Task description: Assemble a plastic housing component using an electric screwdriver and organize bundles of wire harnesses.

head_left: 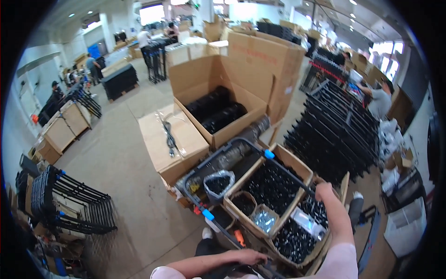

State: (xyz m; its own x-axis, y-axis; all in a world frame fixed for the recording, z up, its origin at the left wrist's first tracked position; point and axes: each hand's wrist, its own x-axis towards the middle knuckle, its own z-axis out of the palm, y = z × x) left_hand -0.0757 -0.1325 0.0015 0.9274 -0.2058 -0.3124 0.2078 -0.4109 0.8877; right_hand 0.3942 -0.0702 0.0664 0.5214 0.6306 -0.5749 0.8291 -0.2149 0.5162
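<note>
A black U-shaped tubular frame (213,160) with two blue clips (269,154) slants across the view in front of me. My right hand (324,189) is closed around its right-hand tube, over the edge of the parts boxes. Lower down, my left hand (251,256) is closed on the tube near the frame's other end, close to my body. Below the frame, a cardboard box (306,169) holds many small black parts (272,186). Beside these lie a small carton of shiny metal pieces (265,219) and a clear plastic packet (307,223). An orange-handled tool (239,238) is near my left hand.
An open carton (254,114) with black rolls stands ahead, beside a closed carton (162,135) bearing a coiled cable (171,138). Stacked black frames (334,130) stand right; more black frames (74,200) stand left. A white bin (405,225) is lower right. Several people work farther off.
</note>
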